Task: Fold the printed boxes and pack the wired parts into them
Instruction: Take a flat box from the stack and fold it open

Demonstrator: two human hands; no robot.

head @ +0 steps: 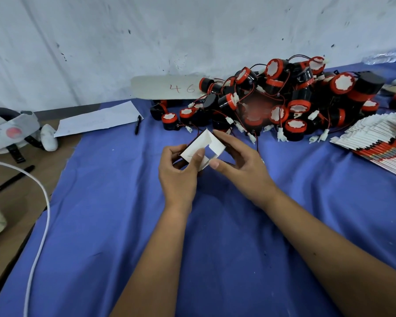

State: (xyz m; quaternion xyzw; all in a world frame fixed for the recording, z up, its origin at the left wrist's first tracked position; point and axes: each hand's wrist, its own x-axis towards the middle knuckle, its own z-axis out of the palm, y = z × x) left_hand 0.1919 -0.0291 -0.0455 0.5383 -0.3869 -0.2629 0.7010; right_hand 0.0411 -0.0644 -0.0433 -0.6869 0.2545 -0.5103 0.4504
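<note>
- While both hands hold it up above the blue cloth (124, 225), one small box (202, 148) is partway through its folding, its white inner flaps turned toward the camera and a square gap showing between them.
- The left hand (178, 175) grips the box's left side, thumb pressed across a white flap; the right hand (240, 161) pinches the right side, fingers curled behind it and thumb at the lower corner.
- The step in hand looks like closing one end; next, I judge, the loose flaps need tucking flat so the end holds before a part goes in.
- The card looks thin, white inside with a dark printed edge just visible at its upper left.
- Just beyond lies the heap of wired parts (272, 97), black and red cylinders with white plugs on thin leads.
- To the right sits a fanned stack of flat boxes (380, 143), not yet folded.
- Farther left lie a sheet of paper (96, 121) and a pen (137, 124).
</note>
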